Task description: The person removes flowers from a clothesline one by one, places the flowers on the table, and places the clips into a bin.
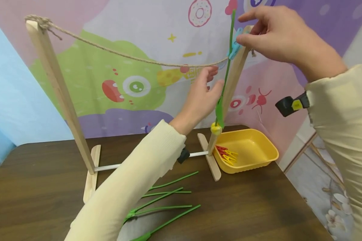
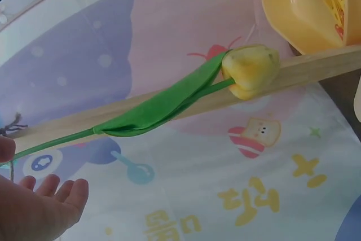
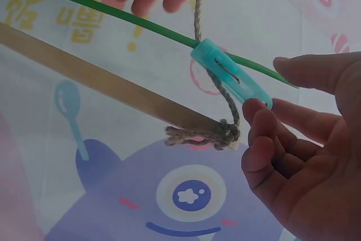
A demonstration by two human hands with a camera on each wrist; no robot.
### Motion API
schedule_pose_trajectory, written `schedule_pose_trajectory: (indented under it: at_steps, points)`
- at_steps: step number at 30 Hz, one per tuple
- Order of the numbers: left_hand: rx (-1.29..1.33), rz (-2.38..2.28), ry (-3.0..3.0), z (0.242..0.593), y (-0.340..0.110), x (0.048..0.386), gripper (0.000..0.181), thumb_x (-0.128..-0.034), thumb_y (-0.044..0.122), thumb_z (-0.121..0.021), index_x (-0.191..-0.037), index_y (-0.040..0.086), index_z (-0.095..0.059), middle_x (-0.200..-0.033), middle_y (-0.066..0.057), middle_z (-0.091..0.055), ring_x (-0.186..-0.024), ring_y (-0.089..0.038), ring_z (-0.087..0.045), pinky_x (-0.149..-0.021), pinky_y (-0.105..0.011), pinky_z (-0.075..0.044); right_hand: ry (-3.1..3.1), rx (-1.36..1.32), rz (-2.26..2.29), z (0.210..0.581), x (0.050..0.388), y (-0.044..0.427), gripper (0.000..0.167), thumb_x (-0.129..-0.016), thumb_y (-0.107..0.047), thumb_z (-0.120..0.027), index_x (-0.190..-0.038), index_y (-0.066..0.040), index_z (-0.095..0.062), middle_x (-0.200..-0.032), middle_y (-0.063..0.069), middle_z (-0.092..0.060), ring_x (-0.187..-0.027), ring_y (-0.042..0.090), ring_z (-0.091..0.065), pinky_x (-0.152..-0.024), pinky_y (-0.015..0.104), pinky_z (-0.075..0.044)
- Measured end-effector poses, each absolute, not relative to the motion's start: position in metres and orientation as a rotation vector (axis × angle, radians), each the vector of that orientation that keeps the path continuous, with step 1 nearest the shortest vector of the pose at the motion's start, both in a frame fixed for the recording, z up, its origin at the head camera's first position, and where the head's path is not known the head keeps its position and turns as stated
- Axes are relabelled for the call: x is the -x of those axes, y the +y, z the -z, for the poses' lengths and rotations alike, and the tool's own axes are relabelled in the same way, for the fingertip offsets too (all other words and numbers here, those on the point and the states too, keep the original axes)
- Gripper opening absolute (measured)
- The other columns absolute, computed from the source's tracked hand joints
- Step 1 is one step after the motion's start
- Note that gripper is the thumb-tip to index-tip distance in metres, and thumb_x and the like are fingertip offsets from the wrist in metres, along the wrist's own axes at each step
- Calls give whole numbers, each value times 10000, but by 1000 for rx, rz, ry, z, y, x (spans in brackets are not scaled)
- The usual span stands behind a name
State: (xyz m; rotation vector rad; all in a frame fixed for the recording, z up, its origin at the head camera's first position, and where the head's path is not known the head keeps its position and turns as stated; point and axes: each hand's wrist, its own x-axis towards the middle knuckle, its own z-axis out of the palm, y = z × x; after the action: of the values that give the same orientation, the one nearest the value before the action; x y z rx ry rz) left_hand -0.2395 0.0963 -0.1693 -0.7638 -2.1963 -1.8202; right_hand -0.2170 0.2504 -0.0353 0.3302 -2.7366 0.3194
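Note:
A yellow artificial tulip (image 2: 251, 71) hangs head down from a twine rope (image 1: 123, 54), its green stem beside the right post. A light-blue clothespin (image 3: 231, 71) clips the stem to the rope near the rope's right end. My right hand (image 1: 277, 36) is at the clothespin's outer end, thumb and fingers spread apart, a fingertip at or very near it. My left hand (image 1: 200, 93) is beside the stem just under the rope, fingers extended and gripping nothing; whether it touches the stem I cannot tell.
Wooden posts (image 1: 60, 93) carry the rope, joined low by a white rod (image 1: 107, 167). Right of the stand, a yellow basin (image 1: 259, 147) contains red and yellow clothespins (image 1: 229, 157). Several green stems (image 1: 169, 207) lie on the brown table (image 1: 244, 204), partly behind my left sleeve. A printed cloth hangs behind.

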Motion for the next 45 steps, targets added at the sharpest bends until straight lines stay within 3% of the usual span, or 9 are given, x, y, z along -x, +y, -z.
schedule_pose_trajectory:
  at_steps: [4,11,17,24,33,37,41,45]
  points:
    - [779,1802,-2260,167,101,244,443,-975,229,-453,-1402,141,-381,-1421,-13,-450,-1319,-133,-396,-1073,-276,-348,-2757,-334,-321,35,219,252,473,-923,-335,-540,-1364,-177,-483,-1007,95,-598,-617,-3,-467,-581,210,-360]
    - [810,1751,-2311,168,106,249,438,-993,237,-425,-1420,156,-370,-1421,-14,-460,-1320,-126,-403,-1075,-272,-347,-2830,-382,-267,32,222,252,541,-936,-324,-522,-1435,-168,-381,-960,100,-624,-633,45,-501,-577,177,-398]
    - [842,1760,-2323,168,109,250,426,-996,243,-427,-1410,158,-380,-1377,-10,-498,-1277,-90,-444,-1054,-253,-364,-2859,-372,-384,29,226,253,490,-938,-327,-530,-1381,-130,-458,-718,-80,-620,-610,93,-527,-559,173,-431]
    - [865,1872,-2238,166,112,250,363,-997,225,-426,-1338,102,-450,-1244,-38,-586,-1141,-95,-537,-976,-192,-415,-2840,-365,-549,28,227,252,483,-908,-337,-586,-1299,-64,-510,-641,-134,-603,-578,83,-522,-537,165,-431]
    - [822,1949,-2131,169,117,250,280,-1022,177,-342,-1190,36,-516,-971,-80,-578,-948,-146,-573,-839,-177,-459,-2798,-363,-712,32,228,252,415,-885,-345,-617,-1189,-77,-528,-666,-122,-625,-585,71,-551,-543,152,-448]
    - [819,1982,-2087,168,115,250,284,-1024,150,-319,-1161,1,-518,-868,-68,-511,-796,-153,-530,-736,-173,-449,-2753,-395,-834,34,229,255,375,-872,-324,-638,-1137,-77,-543,-699,-102,-643,-582,69,-564,-539,146,-449]
    - [797,1922,-2120,166,111,249,277,-1025,150,-314,-1144,12,-522,-791,-31,-434,-647,-136,-398,-610,-198,-358,-2715,-424,-933,35,230,256,287,-858,-299,-658,-1045,-104,-563,-711,-83,-657,-574,69,-577,-537,144,-454]
    - [772,1837,-2179,165,108,248,265,-1026,169,-318,-1144,50,-523,-730,-14,-378,-598,-132,-340,-596,-211,-329,-2696,-411,-1023,34,232,258,234,-843,-279,-679,-969,-109,-579,-701,-79,-668,-567,69,-586,-532,150,-458]
